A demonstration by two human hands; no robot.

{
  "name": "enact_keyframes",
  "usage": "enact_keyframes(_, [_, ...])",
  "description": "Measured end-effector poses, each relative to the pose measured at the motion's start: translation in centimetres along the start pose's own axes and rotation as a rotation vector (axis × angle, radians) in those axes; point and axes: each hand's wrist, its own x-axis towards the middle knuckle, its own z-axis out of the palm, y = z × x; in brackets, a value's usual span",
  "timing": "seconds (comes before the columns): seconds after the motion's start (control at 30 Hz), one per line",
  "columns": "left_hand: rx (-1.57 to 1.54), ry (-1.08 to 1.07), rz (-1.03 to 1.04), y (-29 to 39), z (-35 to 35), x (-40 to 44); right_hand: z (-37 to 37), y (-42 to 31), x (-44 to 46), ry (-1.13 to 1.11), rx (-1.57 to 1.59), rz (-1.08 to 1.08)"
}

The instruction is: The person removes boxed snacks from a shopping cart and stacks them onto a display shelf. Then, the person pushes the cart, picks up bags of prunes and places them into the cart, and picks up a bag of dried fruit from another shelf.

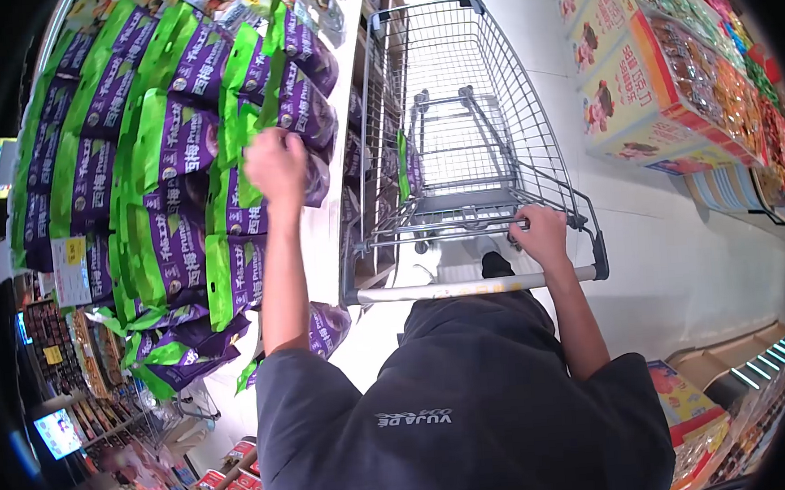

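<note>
Taking clock directions from mid-view, I am seeing the left hand [275,167] at ten o'clock, its fingers curling inward against the green top edges of purple prune bags [190,141]; whether they are pinching one, I cannot tell. The bags are hanging in dense rows from nine to eleven. At three, the right hand [543,233] is closing its fingers on the near frame of a wire shopping cart [489,199], just beyond its handle. Toward twelve, another green-and-purple bag [405,165] appears to be standing inside the cart's left wall. For clean handling, I am favoring a firm pinch on one sealed top, easing it clear of neighbors while steadying the cart.

Bags are reading "西梅" and "Prune"; cartons [625,74] at two are showing "巧克力". The dark shirt [475,420] at six is bearing "VUJADE", upside down. The price card [71,271] at nine is too small to read.
</note>
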Motion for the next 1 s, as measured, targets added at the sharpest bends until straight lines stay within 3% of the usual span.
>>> enact_keyframes(0.07, [0.189, 0.05, -0.101, -3.0, -1.7, 1.4, -0.2, -0.3, 0.1, -0.014, -0.004, 0.002])
enact_keyframes(0.17, [0.069, -0.101, -0.227, -7.2, -0.6, 0.9, -0.5, -0.6, 0.2, -0.023, -0.037, -0.001])
enact_keyframes(0.23, [-0.016, -0.392, -0.457, -7.8, -1.2, 0.7, -0.6, -0.7, 0.3, -0.053, -0.04, 0.017])
enact_keyframes(0.27, [-0.015, -0.386, -0.46, -8.1, -1.5, 0.7, -0.6, -0.7, 0.4, -0.05, -0.039, 0.012])
enact_keyframes(0.37, [0.038, -0.334, -0.376, -7.8, -3.5, 0.5, -0.4, -0.3, 0.4, -0.078, -0.032, 0.022])
enact_keyframes(0.47, [0.078, -0.367, -0.323, -5.1, -9.9, 1.9, -0.5, -0.7, 0.2, -0.01, -0.057, -0.048])
enact_keyframes(0.53, [0.064, -0.338, -0.214, -5.0, -13.4, 2.7, -1.1, -1.9, 0.3, 0.228, 0.007, -0.203])
enact_keyframes(0.57, [0.032, -0.343, -0.139, -5.3, -15.3, 3.1, -1.2, -2.3, 0.4, 0.225, 0.006, -0.206])
enact_keyframes(0.67, [-0.184, -0.326, 0.112, -4.5, -21.1, 4.4, -1.8, -4.1, 1.2, 0.147, 0.278, -0.316])
enact_keyframes(0.77, [-0.439, -0.493, 0.195, -2.7, -25.5, 6.0, -2.7, -8.4, 2.6, -0.038, 0.537, -0.366])
enact_keyframes(0.83, [-0.474, -0.516, 0.23, -1.1, -26.4, 6.5, -3.4, -11.3, 3.6, -0.124, 0.697, -0.599])
enact_keyframes(0.93, [-0.645, -0.542, 0.309, 2.3, -25.6, 6.9, -3.8, -14.2, 4.8, -0.246, 0.775, -0.761])
enact_keyframes(0.97, [-0.638, -0.534, 0.363, 3.2, -24.5, 7.1, -4.6, -14.9, 4.1, -0.457, 1.026, -0.582])
enact_keyframes(1.0, [-0.631, -0.526, 0.415, 4.0, -23.4, 7.4, -3.2, -13.8, 5.1, -0.535, 1.195, -0.55])
